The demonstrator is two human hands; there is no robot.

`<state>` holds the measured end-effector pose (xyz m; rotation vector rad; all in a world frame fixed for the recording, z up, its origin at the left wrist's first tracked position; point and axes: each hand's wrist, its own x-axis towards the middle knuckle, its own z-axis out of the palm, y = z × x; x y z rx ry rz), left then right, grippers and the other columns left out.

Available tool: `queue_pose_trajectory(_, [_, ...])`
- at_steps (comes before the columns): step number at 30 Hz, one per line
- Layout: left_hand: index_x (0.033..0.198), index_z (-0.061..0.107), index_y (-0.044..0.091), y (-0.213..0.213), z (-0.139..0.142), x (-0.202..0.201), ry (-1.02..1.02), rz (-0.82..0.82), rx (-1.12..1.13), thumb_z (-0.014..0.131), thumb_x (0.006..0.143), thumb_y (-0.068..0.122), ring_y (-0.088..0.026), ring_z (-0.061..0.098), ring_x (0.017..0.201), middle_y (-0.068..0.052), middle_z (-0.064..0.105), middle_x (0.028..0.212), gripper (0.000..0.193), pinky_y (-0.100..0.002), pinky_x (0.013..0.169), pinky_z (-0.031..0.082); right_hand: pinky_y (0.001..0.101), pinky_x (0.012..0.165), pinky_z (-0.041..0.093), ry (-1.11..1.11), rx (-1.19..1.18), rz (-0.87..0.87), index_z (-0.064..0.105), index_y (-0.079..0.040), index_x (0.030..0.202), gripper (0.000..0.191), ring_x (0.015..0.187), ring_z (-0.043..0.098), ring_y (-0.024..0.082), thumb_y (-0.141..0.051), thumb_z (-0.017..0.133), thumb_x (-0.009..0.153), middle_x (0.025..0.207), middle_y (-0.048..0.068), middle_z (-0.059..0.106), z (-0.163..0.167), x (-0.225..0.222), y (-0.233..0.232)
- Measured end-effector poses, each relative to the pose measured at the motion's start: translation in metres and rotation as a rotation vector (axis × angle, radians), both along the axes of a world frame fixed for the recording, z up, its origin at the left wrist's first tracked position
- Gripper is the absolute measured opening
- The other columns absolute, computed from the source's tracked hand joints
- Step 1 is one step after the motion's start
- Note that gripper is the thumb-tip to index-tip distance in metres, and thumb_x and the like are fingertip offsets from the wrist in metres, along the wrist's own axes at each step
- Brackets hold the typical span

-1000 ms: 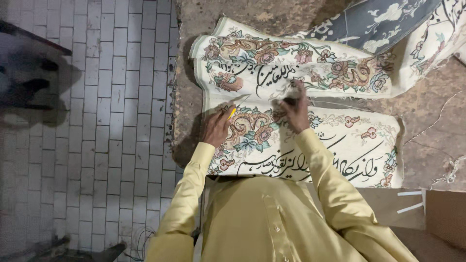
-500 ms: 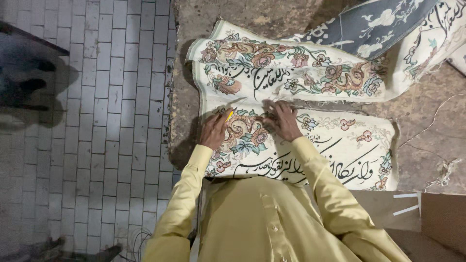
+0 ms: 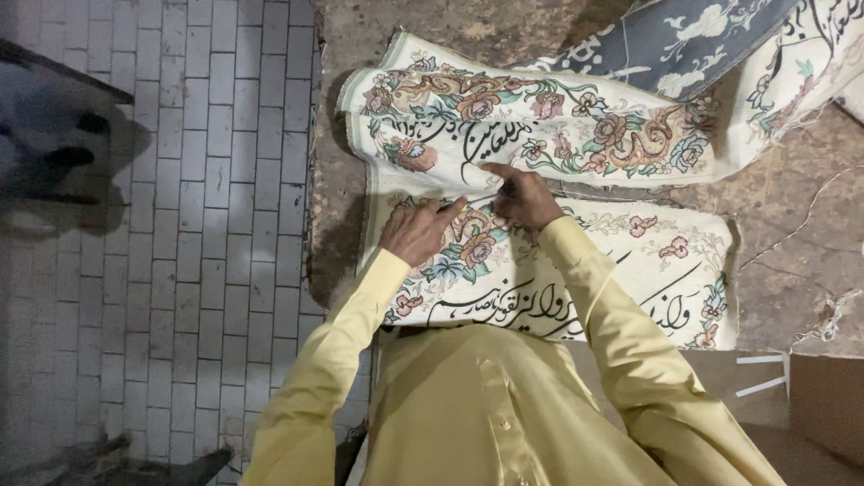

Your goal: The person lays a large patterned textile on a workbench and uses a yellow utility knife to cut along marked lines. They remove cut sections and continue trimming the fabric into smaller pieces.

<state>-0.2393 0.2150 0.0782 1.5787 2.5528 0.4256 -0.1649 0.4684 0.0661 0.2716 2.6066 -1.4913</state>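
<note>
Both hands pressed on cream floral woven panel (image 3: pixel 576 270), long axis running left-right across stone floor (image 3: pixel 783 225). Left hand (image 3: pixel 416 232) loosely curled, grasping nothing; right hand (image 3: pixel 524 196) nearer the panel's fold, grip narrow, contents unclear.

- Two hands, the left hand (image 3: pixel 416 231) and the right hand (image 3: pixel 525 195), both resting on cloth.
- Two cream woven panels with flowers and black script: the near panel (image 3: pixel 621 270) under the hands, and the far panel (image 3: pixel 540 126) folded just beyond it.
- One grey-blue cloth (image 3: pixel 684 40) with pale flowers, at the top.
- One more cream patterned piece (image 3: pixel 810 63) at the top right corner.
- One piece of brown cardboard (image 3: pixel 823 396), lower right.
- Two white strips (image 3: pixel 760 373) lying on that cardboard.
</note>
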Motion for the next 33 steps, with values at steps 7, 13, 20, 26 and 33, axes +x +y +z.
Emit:
queue_pose_trajectory(7, [0.144,0.056,0.010,0.020,-0.023,0.002,0.034,-0.046,-0.019,0.049,0.077,-0.006,-0.026,0.068,0.057,-0.028,0.068,0.118,0.069,-0.040,0.053,0.058,0.0350,0.068,0.061,-0.059,0.000,-0.009,0.060,-0.016,0.144,0.065,0.067,0.075,0.020,0.000,0.076,0.083,0.080,0.010,0.077,0.005,0.001,0.001])
queue_pose_trajectory(13, [0.147,0.053,0.001,0.059,-0.039,0.005,0.156,-0.069,-0.384,0.045,0.104,-0.002,-0.016,0.057,0.048,-0.015,0.068,0.075,0.044,-0.032,0.037,0.045,0.0362,0.073,0.062,0.034,0.090,0.001,0.066,-0.014,0.137,0.065,0.073,0.076,0.019,0.001,0.081,0.076,0.093,0.012,0.079,0.001,-0.004,0.004])
queue_pose_trajectory(20, [0.141,0.057,0.006,0.046,-0.043,0.010,0.405,-0.075,-0.259,0.053,0.093,0.003,-0.009,0.051,0.041,-0.011,0.066,0.075,0.049,-0.027,0.032,0.040,0.0340,0.072,0.062,-0.001,-0.033,-0.001,0.063,-0.013,0.140,0.065,0.073,0.075,0.018,0.001,0.079,0.079,0.094,0.013,0.079,0.013,-0.003,0.006])
queue_pose_trajectory(26, [0.143,0.057,0.009,0.066,-0.048,0.018,0.344,-0.063,-0.259,0.053,0.099,0.010,-0.013,0.053,0.043,-0.013,0.067,0.073,0.044,-0.030,0.034,0.042,0.0312,0.075,0.062,0.043,-0.046,0.032,0.061,-0.012,0.142,0.073,0.082,0.074,0.015,0.008,0.077,0.074,0.104,0.011,0.078,0.017,0.001,0.012])
queue_pose_trajectory(33, [0.144,0.054,0.007,0.032,-0.038,-0.006,0.262,-0.048,-0.383,0.053,0.097,0.006,-0.012,0.055,0.043,-0.017,0.069,0.085,0.046,-0.030,0.032,0.045,0.0333,0.078,0.059,-0.076,-0.074,-0.026,0.060,-0.015,0.144,0.075,0.087,0.072,0.017,0.008,0.080,0.076,0.106,0.010,0.079,0.030,0.000,0.010])
